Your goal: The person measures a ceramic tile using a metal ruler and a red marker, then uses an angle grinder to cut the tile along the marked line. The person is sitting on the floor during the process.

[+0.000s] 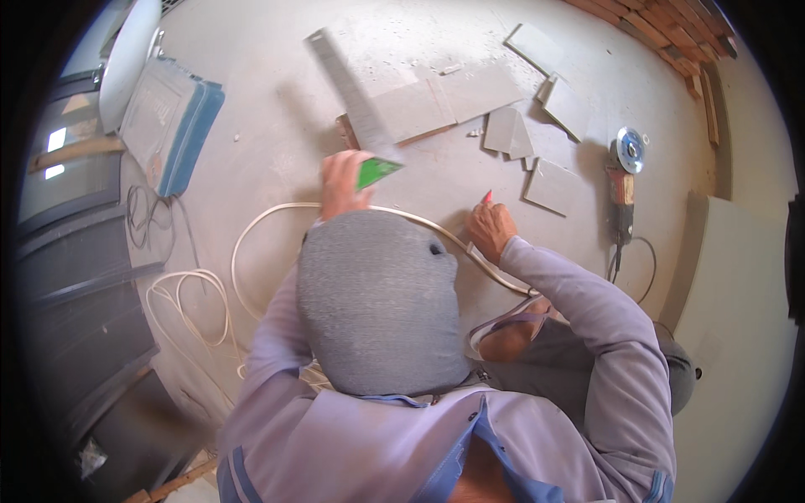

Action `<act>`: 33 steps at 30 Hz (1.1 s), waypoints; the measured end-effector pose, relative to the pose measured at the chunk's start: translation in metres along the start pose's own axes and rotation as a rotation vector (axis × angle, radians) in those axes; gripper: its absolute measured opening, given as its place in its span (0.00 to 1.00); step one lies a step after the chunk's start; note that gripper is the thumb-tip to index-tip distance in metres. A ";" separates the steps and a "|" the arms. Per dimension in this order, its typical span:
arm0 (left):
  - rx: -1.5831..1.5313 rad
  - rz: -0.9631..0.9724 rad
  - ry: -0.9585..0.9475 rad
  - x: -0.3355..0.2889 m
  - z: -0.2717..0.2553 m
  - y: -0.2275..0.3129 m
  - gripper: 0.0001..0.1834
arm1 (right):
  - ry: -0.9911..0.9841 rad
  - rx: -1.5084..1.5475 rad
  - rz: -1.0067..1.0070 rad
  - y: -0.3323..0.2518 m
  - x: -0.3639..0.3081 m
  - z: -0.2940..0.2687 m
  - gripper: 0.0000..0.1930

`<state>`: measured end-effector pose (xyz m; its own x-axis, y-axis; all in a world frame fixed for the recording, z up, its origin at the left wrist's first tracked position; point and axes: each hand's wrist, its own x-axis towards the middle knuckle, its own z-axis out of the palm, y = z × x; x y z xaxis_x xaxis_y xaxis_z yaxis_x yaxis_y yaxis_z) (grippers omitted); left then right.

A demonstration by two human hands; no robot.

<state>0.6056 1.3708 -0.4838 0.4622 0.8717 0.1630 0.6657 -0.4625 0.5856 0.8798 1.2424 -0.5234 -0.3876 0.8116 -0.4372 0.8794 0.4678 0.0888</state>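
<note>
My left hand (340, 186) is closed around the green handle of a try square (350, 92), whose metal blade is raised and points away to the far left, slightly blurred. Beyond it lies a long grey tile (419, 111) with a reddish-brown edge, and a second grey tile piece (482, 90) adjoins its right end. Low over the floor, my right hand (493, 228) pinches a small red-tipped thing (487, 197); most of it is hidden by the fingers. Between the hands, my grey-trousered knee (377, 293) blocks the near floor.
Several broken tile pieces (551, 186) lie to the right. An angle grinder (622, 189) with a blue disc rests beyond them. A pale cable (281, 206) loops around my knee. At left stands a blue-edged case (189, 126); brown stacked pieces (671, 33) sit far right, above a pale panel (742, 335).
</note>
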 end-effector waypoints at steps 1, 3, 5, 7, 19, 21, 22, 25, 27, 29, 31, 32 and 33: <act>0.039 -0.015 0.014 -0.012 -0.006 -0.016 0.33 | 0.036 -0.020 0.015 0.001 -0.001 0.003 0.06; 0.099 -0.031 0.047 -0.042 -0.009 -0.060 0.32 | 0.021 0.030 0.042 0.001 0.000 0.003 0.07; 0.153 -0.076 0.050 -0.064 -0.014 -0.092 0.31 | -0.058 0.083 0.030 0.003 0.002 -0.005 0.06; 0.204 -0.177 0.032 -0.081 -0.013 -0.114 0.31 | -0.109 0.137 0.008 0.012 0.002 -0.012 0.06; 0.308 -0.300 -0.199 -0.073 -0.016 -0.115 0.34 | -0.064 0.474 0.064 0.055 -0.010 -0.001 0.14; 0.274 -0.181 -0.085 -0.050 -0.030 -0.089 0.38 | 0.176 0.525 0.216 0.092 -0.006 -0.005 0.17; 0.244 -0.120 -0.025 -0.035 -0.030 -0.075 0.41 | 0.518 0.551 0.348 0.122 -0.013 0.006 0.18; 0.191 0.005 0.035 0.019 -0.021 -0.042 0.51 | 0.678 0.553 0.925 0.219 -0.045 -0.014 0.26; 0.225 0.075 -0.006 0.052 0.008 -0.032 0.57 | 0.681 0.479 1.138 0.260 -0.091 0.032 0.34; 0.302 0.112 -0.042 0.074 0.034 -0.034 0.64 | 0.461 0.470 1.310 0.277 -0.124 0.077 0.42; 0.354 0.070 -0.118 0.090 0.048 -0.039 0.67 | 0.269 0.506 1.346 0.265 -0.138 0.092 0.46; 0.386 0.048 -0.161 0.096 0.051 -0.041 0.69 | 0.244 0.537 1.308 0.249 -0.140 0.096 0.48; 0.369 0.035 -0.194 0.101 0.052 -0.041 0.68 | 0.213 0.572 1.273 0.234 -0.142 0.099 0.49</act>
<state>0.6555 1.4691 -0.5332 0.5661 0.8243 0.0046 0.7968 -0.5486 0.2531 1.1675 1.2021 -0.5290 0.7570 0.6258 -0.1882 0.6237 -0.7778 -0.0778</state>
